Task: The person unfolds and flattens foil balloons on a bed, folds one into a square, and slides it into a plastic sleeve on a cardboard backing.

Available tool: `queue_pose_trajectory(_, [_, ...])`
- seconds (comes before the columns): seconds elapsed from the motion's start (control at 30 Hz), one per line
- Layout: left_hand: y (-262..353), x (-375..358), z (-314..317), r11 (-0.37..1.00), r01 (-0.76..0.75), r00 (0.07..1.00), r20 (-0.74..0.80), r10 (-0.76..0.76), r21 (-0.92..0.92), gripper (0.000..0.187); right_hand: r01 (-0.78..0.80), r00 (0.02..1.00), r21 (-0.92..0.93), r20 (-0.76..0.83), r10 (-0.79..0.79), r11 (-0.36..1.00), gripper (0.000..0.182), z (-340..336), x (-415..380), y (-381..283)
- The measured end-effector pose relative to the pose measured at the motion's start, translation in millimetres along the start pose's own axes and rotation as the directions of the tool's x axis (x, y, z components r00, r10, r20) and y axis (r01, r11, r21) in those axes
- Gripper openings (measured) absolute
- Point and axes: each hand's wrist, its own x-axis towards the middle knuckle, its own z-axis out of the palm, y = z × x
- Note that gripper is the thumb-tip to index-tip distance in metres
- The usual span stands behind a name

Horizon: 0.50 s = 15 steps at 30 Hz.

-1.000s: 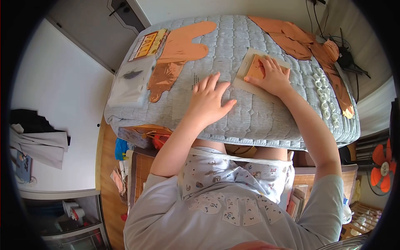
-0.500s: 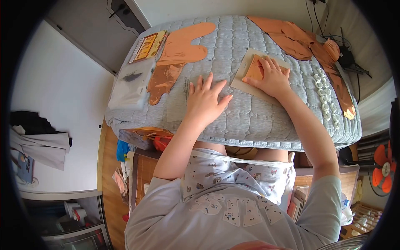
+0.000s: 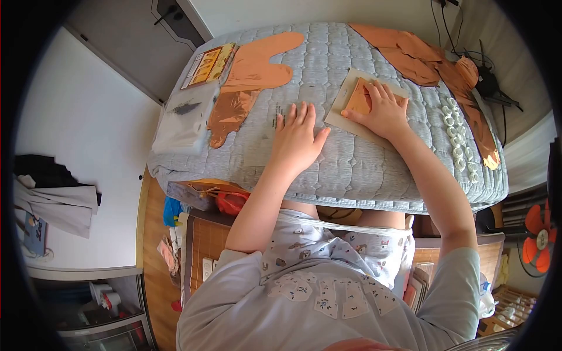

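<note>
My left hand (image 3: 297,140) lies palm down on the grey quilted mattress, fingers stretched out. Under it is a clear plastic bag (image 3: 274,120) with small dark print, hard to make out against the fabric. My right hand (image 3: 383,115) rests flat over a folded copper-coloured foil piece (image 3: 357,99), probably a deflated balloon, its fingers spread and pressing lightly. That foil sits on a beige card (image 3: 338,114), whose right part my hand and wrist cover.
Flat copper foil shapes (image 3: 257,61) lie at the left, beside a stack of printed packets (image 3: 208,65) and clear bags (image 3: 184,120). More foil (image 3: 404,55) spreads at the far right. White ribbon coils (image 3: 455,137) line the right side, near an orange-bladed fan (image 3: 535,234).
My left hand has shifted a little to the right, its fingers closer together. The clear bag's print has moved right with it. My right hand stays in place on the foil.
</note>
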Motion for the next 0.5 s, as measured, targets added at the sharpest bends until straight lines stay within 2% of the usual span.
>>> queue_pose_trajectory(0.2, [-4.9,-3.3,-5.7,0.994,-0.030,0.997,0.061,0.037,-0.104,0.067,0.013,1.000,0.000,-0.007,-0.013,1.000,0.109,-0.6,0.6,0.4])
queue_pose_trajectory(0.43, [-6.3,-1.3,-11.8,0.993,-0.047,0.988,0.142,0.062,-0.109,0.068,0.007,1.000,0.023,0.009,-0.007,1.000,0.110,-4.4,1.5,-1.8])
queue_pose_trajectory(0.5, [-6.5,1.6,-9.0,0.994,-0.040,0.987,0.151,0.056,-0.103,0.068,0.007,0.998,0.035,0.066,-0.009,0.999,0.111,-8.0,1.0,-2.6])
